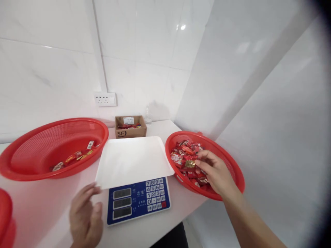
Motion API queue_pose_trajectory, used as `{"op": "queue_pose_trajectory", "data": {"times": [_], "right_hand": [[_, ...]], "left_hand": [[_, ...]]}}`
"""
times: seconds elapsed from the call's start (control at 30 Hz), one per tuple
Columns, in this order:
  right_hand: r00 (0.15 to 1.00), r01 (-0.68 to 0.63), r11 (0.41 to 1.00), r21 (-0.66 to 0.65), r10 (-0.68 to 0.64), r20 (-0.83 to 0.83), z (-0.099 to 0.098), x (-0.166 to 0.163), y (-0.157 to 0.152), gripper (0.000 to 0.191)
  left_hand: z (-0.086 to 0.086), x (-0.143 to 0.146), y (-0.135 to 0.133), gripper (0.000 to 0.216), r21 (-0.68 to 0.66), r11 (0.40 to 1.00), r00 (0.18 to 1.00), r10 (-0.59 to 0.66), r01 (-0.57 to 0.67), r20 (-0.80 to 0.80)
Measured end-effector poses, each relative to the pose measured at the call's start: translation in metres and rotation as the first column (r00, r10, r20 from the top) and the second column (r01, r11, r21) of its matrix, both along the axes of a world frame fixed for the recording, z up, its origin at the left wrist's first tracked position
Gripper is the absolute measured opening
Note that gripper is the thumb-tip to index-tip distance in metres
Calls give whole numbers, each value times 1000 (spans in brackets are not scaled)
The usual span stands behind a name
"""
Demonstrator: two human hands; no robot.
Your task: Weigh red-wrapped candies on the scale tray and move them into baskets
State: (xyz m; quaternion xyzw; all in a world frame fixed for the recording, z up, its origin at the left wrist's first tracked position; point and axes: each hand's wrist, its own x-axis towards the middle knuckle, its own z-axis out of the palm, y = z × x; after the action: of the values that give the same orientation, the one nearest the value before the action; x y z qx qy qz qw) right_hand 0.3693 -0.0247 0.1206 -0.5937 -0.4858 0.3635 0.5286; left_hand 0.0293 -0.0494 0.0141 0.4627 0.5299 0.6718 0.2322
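Note:
Over the right red plastic basket (234, 172), my right hand (213, 168) pinches a red and gold wrapped candy (190, 163) between thumb and fingers. Below it lie many red wrapped candies (177, 157). My left hand (86, 215) is open, its thumb apart from the fingers, and the fingertips are beside the near left corner of the white tray (133, 160). Whether they touch the tray I cannot tell. The tray rests on a weighing scale (138, 199) with a blue keypad panel and dark displays.
The left red basket (64, 125) holds several wrapped candies. Behind the tray stands a small cardboard box (131, 132) with packets inside, beside a clear bottle-like thing (148, 117). Another red container (3, 213) shows at the left edge. A wall closes off the right side.

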Motion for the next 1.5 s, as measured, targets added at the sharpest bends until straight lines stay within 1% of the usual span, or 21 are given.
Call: {"op": "queue_pose_trajectory", "data": {"times": [0.03,0.07,0.1,0.13,0.2,0.23,0.27,0.3,0.4,0.53,0.6,0.7,0.8,0.87,0.97,1.1,1.2,1.3,1.4,1.43,1.5], "right_hand": [[997,-50,997,62,46,58,-1,-15,-5,20],[986,-130,984,119,116,119,-3,-32,-10,16],[970,-202,961,189,169,177,-6,-49,-14,12],[953,-256,932,256,200,226,-10,-66,-17,9],[906,-390,865,316,299,299,-18,-96,-20,12],[882,-446,833,327,347,319,-23,-108,-20,14],[860,-491,809,322,391,329,-27,-118,-19,16],[841,-525,793,310,428,331,-31,-125,-18,16],[797,-591,765,255,505,332,-38,-135,-13,18],[770,-628,742,234,550,325,-37,-136,-8,23],[774,-623,747,233,546,320,-36,-137,-7,24],[772,-626,741,244,542,333,-37,-138,-6,25],[774,-623,737,263,531,345,-38,-138,-7,24],[780,-615,744,262,526,338,-39,-137,-8,22],[809,-580,786,214,527,259,-39,-134,-8,20],[860,-492,844,211,434,268,-40,-129,5,20],[870,-455,870,192,388,303,-44,-127,21,24],[851,-442,885,150,360,383,-48,-127,32,28],[827,-412,887,208,268,494,-47,-128,32,32],[828,-421,878,229,270,491,-45,-129,29,33],[823,-505,838,206,397,406,-40,-134,20,38]], "left_hand": [[6,11,-7,36,38,992,992,-120,119,43],[13,22,-12,33,33,967,962,-254,252,101],[20,33,-16,37,1,915,903,-399,404,161],[27,43,-18,47,-23,822,804,-550,569,226],[39,57,-17,67,-26,664,620,-682,747,388],[44,61,-14,70,-24,613,559,-702,789,441],[47,63,-11,67,-43,596,537,-688,802,487],[49,63,-9,61,-63,599,537,-661,798,524],[51,59,-2,46,-125,666,594,-546,736,591],[51,52,1,38,-124,716,601,-464,687,651],[51,49,2,34,-127,711,578,-439,691,688],[53,46,4,33,-152,678,544,-414,719,729],[56,45,6,35,-191,667,545,-373,720,751],[59,45,7,33,-207,682,553,-338,701,761],[63,42,8,31,-217,712,561,-291,668,775],[67,37,8,31,-243,719,564,-245,652,789],[69,35,6,31,-234,727,565,-248,646,787],[67,35,4,32,-236,718,580,-277,655,766],[64,35,1,32,-243,703,609,-330,669,721],[63,36,1,32,-247,699,624,-352,671,698],[62,37,-1,32,-261,688,658,-405,676,635]]}}
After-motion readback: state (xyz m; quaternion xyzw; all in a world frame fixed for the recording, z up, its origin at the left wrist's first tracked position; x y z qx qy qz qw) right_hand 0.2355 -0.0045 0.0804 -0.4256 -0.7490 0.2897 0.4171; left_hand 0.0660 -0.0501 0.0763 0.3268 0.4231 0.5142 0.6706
